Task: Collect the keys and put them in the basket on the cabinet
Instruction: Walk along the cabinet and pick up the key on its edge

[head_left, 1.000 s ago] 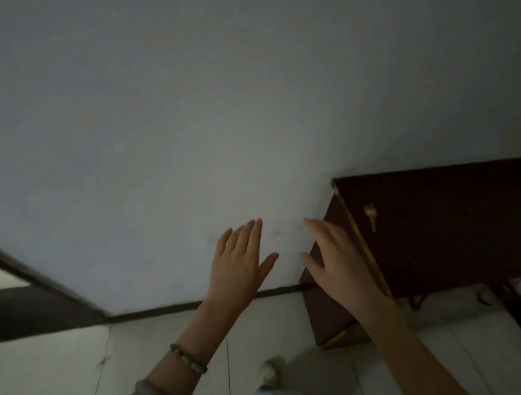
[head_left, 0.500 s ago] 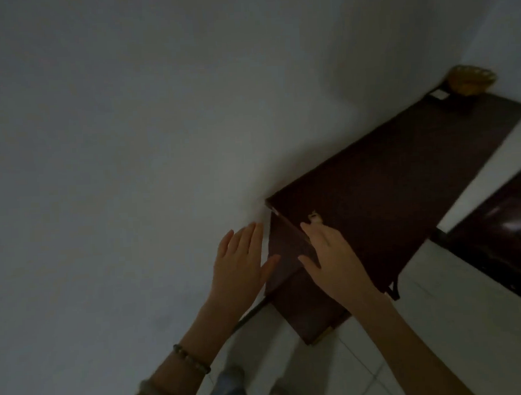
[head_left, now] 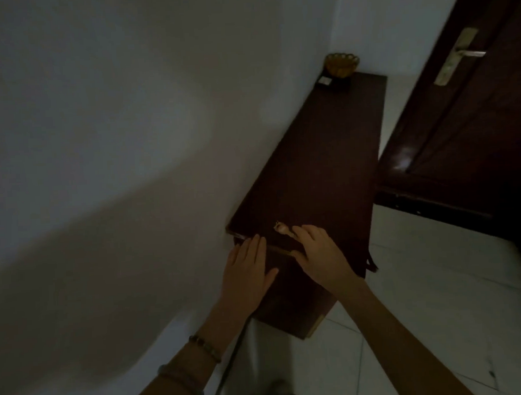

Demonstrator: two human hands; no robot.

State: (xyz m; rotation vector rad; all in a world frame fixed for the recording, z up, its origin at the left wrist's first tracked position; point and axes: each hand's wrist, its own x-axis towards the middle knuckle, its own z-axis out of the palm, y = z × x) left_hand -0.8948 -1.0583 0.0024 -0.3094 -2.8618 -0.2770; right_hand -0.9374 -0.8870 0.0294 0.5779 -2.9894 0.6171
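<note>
1. The cabinet (head_left: 320, 170) is a long dark wooden piece set against the white wall (head_left: 116, 144); everything below is placed relative to it.
2. The key (head_left: 282, 228) lies on the cabinet's top near the near end, a small pale shape, somewhat blurred.
3. The right hand (head_left: 321, 256) is palm down over the near end, its fingertips (head_left: 296, 232) at the key's near side. The fingers lie close together and extended, the thumb out to the left; I cannot tell whether they actually touch the key.
4. The left hand (head_left: 246, 272) is flat and palm down at the near left corner, fingers pressed together, thumb spread to the right. It holds nothing.
5. Two bracelets (head_left: 204, 347) circle the left wrist.
6. The basket (head_left: 341, 63) stands at the cabinet's far end, next to the wall, well apart from the key.
7. A small pale object (head_left: 323, 80) lies just beside the basket on the same top.
8. A dark door (head_left: 474, 128) with a metal handle (head_left: 456, 56) stands to the cabinet's right.
</note>
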